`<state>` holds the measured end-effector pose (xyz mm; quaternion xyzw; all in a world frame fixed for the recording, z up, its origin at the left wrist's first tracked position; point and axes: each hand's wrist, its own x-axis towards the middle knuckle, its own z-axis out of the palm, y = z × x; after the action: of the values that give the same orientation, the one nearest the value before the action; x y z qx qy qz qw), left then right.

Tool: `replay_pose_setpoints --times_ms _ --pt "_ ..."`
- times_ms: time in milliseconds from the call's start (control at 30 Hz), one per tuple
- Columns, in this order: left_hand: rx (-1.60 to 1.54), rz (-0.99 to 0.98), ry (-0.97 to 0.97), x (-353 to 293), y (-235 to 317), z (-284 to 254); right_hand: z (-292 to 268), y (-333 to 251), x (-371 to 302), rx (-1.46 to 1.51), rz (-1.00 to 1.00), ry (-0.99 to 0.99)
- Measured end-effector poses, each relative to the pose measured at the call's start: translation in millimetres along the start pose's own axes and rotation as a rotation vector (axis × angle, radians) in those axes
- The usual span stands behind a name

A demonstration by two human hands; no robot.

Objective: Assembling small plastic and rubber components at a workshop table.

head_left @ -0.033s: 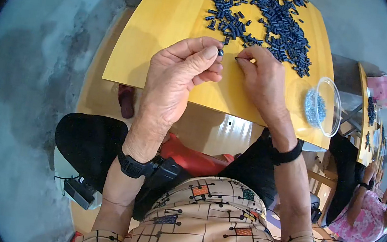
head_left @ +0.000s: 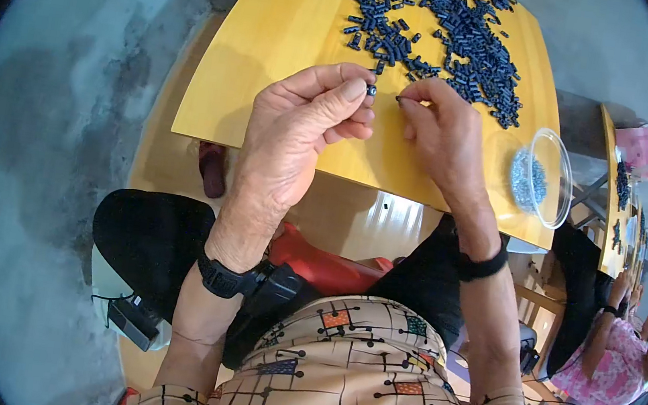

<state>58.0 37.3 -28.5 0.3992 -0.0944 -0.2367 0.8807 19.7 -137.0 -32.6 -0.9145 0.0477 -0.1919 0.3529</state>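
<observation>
Between the thumb and index finger of my left hand [head_left: 293, 122] is a small dark cylindrical part [head_left: 372, 90], its round end facing my right hand. My right hand [head_left: 447, 133] pinches a tiny dark piece [head_left: 400, 98] at its fingertips, too small to name. A short gap separates the two hands above the near part of the yellow table [head_left: 253, 56]. Just beyond them lies a large spread of small dark blue-black cylindrical parts [head_left: 480, 48]. A clear round plastic tub [head_left: 561, 183] with small pale-blue pieces [head_left: 527, 179] stands right of my right hand.
The table's near edge runs below my wrists. A red stool [head_left: 325, 259] is under it. At left are a black seat [head_left: 151, 230] and a grey wall [head_left: 71, 90]. On the right, another person in a pink patterned top [head_left: 603, 366] sits by a second table [head_left: 612, 230].
My right hand has shifted very slightly to the right, away from the part in my left hand. My left hand has barely moved.
</observation>
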Motion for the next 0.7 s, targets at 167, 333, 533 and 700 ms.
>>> replay_pose_setpoints --times_ms 167,333,533,700 --pt "-0.041 -0.081 -0.124 -5 -3 6 -34 -49 -25 0.808 0.248 -0.022" --pt "-0.008 -0.098 -0.195 -10 -7 24 -45 -51 -41 0.944 0.241 -0.044" --pt "0.048 -0.08 -0.222 -16 -7 32 -47 -45 -56 1.058 0.279 -0.024" --pt "0.101 -0.066 -0.215 -18 -8 35 -46 -47 -60 1.079 0.287 -0.006"
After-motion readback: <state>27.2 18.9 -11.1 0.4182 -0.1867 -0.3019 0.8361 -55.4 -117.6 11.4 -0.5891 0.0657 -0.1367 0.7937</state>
